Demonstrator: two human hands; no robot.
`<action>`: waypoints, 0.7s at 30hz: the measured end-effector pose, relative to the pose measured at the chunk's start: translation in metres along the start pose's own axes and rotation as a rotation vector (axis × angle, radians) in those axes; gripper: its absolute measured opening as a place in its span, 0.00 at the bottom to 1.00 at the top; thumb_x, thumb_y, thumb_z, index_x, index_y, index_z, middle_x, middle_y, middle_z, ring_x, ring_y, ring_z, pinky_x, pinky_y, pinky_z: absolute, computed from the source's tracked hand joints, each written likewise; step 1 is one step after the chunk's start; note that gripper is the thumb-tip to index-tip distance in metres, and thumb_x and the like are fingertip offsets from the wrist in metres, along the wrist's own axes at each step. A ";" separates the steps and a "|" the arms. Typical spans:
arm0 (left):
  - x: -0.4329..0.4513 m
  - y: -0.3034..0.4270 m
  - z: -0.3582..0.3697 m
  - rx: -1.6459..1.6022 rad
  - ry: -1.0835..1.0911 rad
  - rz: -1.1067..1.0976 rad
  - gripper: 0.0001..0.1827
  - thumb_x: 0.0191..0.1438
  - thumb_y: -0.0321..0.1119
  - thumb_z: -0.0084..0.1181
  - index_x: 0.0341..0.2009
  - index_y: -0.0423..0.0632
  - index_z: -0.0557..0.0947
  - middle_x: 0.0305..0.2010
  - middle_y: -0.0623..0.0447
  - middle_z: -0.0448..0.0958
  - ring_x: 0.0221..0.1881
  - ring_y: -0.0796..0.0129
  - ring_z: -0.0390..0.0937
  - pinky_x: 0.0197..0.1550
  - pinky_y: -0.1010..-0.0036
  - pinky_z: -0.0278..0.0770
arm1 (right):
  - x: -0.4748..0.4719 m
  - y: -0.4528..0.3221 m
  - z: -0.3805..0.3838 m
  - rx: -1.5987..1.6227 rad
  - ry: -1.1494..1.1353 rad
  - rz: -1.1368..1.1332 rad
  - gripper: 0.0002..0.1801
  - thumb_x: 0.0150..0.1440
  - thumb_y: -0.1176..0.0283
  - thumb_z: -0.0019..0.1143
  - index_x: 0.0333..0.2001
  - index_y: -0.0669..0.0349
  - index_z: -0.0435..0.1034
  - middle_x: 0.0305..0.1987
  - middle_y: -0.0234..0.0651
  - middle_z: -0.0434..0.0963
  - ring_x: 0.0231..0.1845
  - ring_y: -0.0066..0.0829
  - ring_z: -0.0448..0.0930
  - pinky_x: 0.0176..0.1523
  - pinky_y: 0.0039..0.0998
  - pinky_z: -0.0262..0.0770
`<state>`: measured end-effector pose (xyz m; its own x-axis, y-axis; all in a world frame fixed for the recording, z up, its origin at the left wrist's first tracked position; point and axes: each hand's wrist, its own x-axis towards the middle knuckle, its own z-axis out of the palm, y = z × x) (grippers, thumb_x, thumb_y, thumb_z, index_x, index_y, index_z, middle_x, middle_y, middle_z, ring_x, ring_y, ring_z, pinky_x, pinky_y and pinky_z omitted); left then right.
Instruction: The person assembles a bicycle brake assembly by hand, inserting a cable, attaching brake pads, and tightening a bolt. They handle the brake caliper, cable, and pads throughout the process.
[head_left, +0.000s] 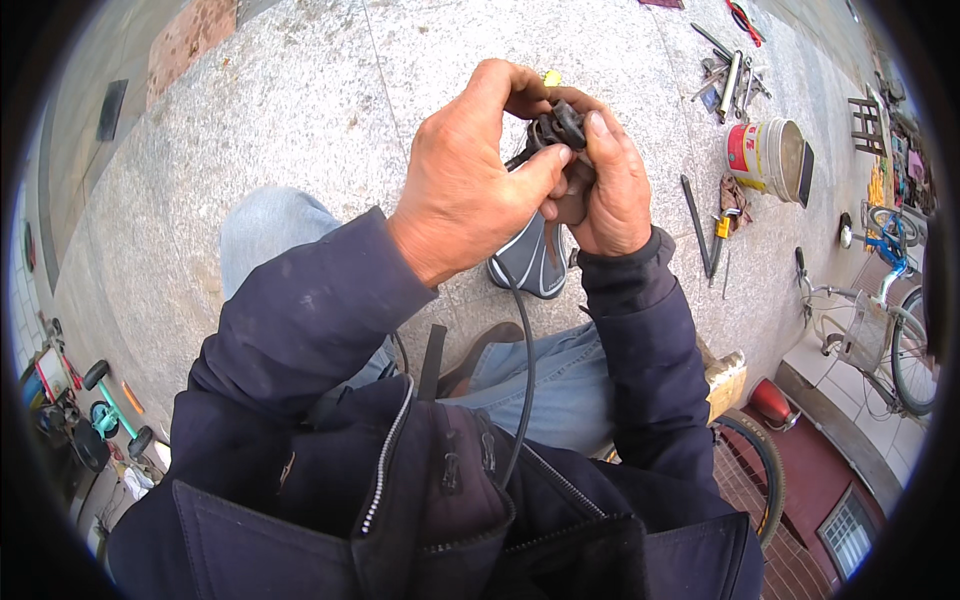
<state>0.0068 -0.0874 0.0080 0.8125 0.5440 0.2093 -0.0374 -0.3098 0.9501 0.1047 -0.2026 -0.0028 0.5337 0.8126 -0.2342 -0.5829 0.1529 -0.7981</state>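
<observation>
Between my two hands is a small black part (568, 124) with rounded, ridged ends; its exact kind cannot be told. My left hand (469, 176) curls over it from the left, thumb pressed to its near side. From the right, my right hand (619, 176) grips it with the thumb beside its thick round end. Fingers hide much of the part's underside. Below the hands is a grey shoe (531, 259) with white lines, on the stone paving (315, 127). A thin black cable (527, 360) runs from the shoe area towards the open dark jacket.
Wrenches and other tools (731, 82) lie at the upper right near red-handled pliers (746, 21). A plastic bucket (750, 157) lies tipped over. Nearer are a yellow-marked tool (722, 226) and a dark bar (696, 225). A bicycle (870, 322) stands right; a tyre (772, 480) shows lower right.
</observation>
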 end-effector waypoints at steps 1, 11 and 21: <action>-0.001 0.002 0.001 0.016 0.028 0.004 0.22 0.44 0.24 0.61 0.46 0.43 0.71 0.40 0.51 0.76 0.46 0.67 0.75 0.50 0.71 0.73 | 0.000 0.001 0.001 0.015 0.000 0.008 0.21 0.63 0.61 0.44 0.53 0.66 0.62 0.26 0.32 0.69 0.20 0.18 0.69 0.20 0.22 0.70; -0.011 0.005 0.014 0.151 0.164 0.055 0.31 0.41 0.23 0.62 0.51 0.40 0.66 0.40 0.46 0.74 0.45 0.62 0.74 0.50 0.70 0.71 | -0.003 0.009 0.015 -0.005 0.133 -0.032 0.21 0.62 0.61 0.44 0.51 0.67 0.64 0.35 0.35 0.74 0.25 0.20 0.73 0.26 0.21 0.71; -0.010 -0.001 0.015 0.025 0.179 -0.019 0.31 0.41 0.23 0.64 0.51 0.41 0.66 0.40 0.48 0.75 0.48 0.63 0.73 0.54 0.69 0.69 | -0.002 0.010 0.021 -0.026 0.171 -0.025 0.22 0.62 0.57 0.44 0.48 0.66 0.66 0.30 0.32 0.72 0.24 0.19 0.71 0.25 0.22 0.69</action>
<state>0.0076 -0.1038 0.0015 0.6963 0.6795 0.2313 -0.0066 -0.3162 0.9487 0.0850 -0.1911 0.0008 0.6456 0.7006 -0.3039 -0.5534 0.1550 -0.8184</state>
